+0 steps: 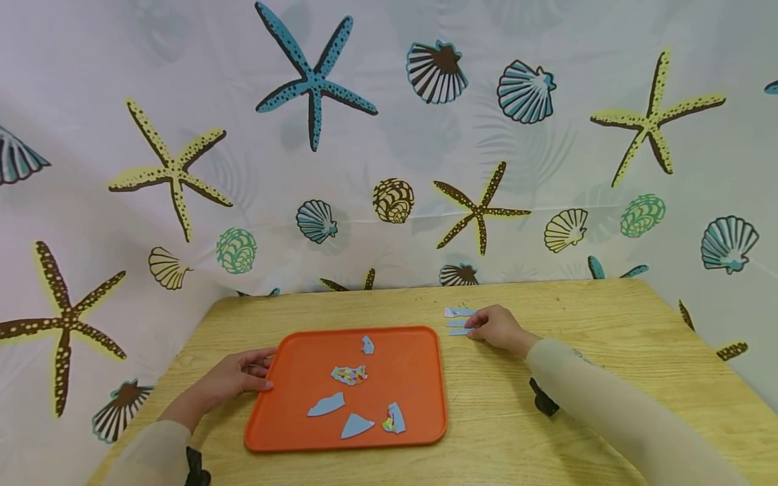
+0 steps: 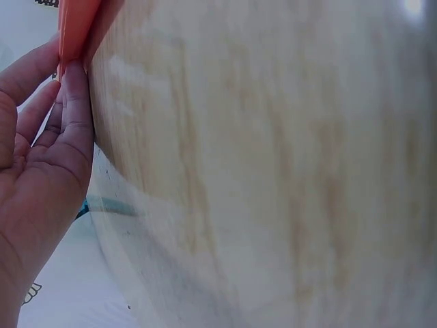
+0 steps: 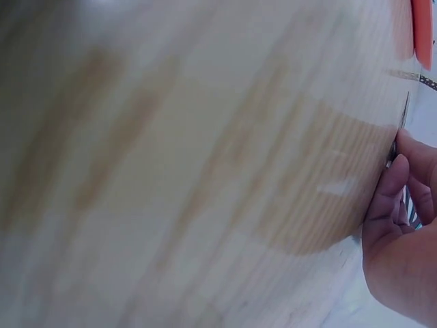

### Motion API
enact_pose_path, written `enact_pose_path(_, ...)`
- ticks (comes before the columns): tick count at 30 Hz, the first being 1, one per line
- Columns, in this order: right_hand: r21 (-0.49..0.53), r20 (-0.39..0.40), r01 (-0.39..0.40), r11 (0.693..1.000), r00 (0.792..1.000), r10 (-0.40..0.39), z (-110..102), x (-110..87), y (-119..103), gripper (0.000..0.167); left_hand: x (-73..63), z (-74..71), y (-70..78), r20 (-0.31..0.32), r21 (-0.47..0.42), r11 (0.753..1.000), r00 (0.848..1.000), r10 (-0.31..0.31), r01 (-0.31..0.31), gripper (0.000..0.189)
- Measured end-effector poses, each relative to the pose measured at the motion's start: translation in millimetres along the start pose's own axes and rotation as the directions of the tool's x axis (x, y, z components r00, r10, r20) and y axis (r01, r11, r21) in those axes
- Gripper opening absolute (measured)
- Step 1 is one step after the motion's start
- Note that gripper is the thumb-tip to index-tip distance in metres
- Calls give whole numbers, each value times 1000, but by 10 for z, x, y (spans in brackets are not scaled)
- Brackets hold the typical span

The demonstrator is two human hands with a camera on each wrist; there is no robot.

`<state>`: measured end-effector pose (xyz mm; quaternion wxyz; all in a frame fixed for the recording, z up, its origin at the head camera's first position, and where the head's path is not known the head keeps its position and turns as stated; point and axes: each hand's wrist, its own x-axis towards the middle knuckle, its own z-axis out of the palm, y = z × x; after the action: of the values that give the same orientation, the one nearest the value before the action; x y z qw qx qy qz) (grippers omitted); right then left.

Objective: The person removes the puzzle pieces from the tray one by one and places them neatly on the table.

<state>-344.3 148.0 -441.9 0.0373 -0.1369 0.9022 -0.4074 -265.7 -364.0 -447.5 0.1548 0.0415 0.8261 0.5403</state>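
An orange tray (image 1: 292, 405) lies on the table with several irregular light blue flat pieces on it. Two of them, the patterned piece (image 1: 349, 374) and the one at the right (image 1: 394, 418), carry multicoloured patches. At the tray's left edge, my left hand (image 1: 234, 378) holds the rim; the left wrist view has its fingers (image 2: 75, 102) against the orange edge. Right of the tray's far corner, light blue strips (image 1: 457, 312) lie close together. My right hand (image 1: 498, 329) pinches the right end of a strip (image 1: 458, 331) between thumb and fingertips, partly covering it.
The wooden table (image 1: 504, 432) extends around the tray and meets a hanging cloth (image 1: 389, 256) printed with starfish and shells at the back and sides. A dark wrist strap (image 1: 543, 398) hangs below the right sleeve.
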Motion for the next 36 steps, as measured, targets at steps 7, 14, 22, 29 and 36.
enact_pose_path(7, 4, 8, -10, 1000, 1000, 9, 21, -35, 2, 12, -21, 13, -40, 6, -11, 1000, 1000, -3, 3, 80)
enact_pose_path(14, 1, 12, -11, 1000, 1000, 11, 36, -40, 30, 13, -42, 39, -53, 1, -2, 1000, 1000, -10, 10, 80)
enact_pose_path(22, 19, 14, -27, 999, 1000, 26, 52, -21, 81, 12, -76, 70, -21, -10, 20, 1000, 1000, -18, 18, 78)
enact_pose_path(29, 70, 35, -44, 997, 999, 42, 37, -41, 76, 13, -89, 72, -11, -8, 23, 1000, 1000, -14, 14, 77)
enact_pose_path(36, 94, 20, -40, 995, 999, 39, -29, -28, -4, 14, -49, 32, 39, -16, 83, 997, 1000, 12, -11, 76)
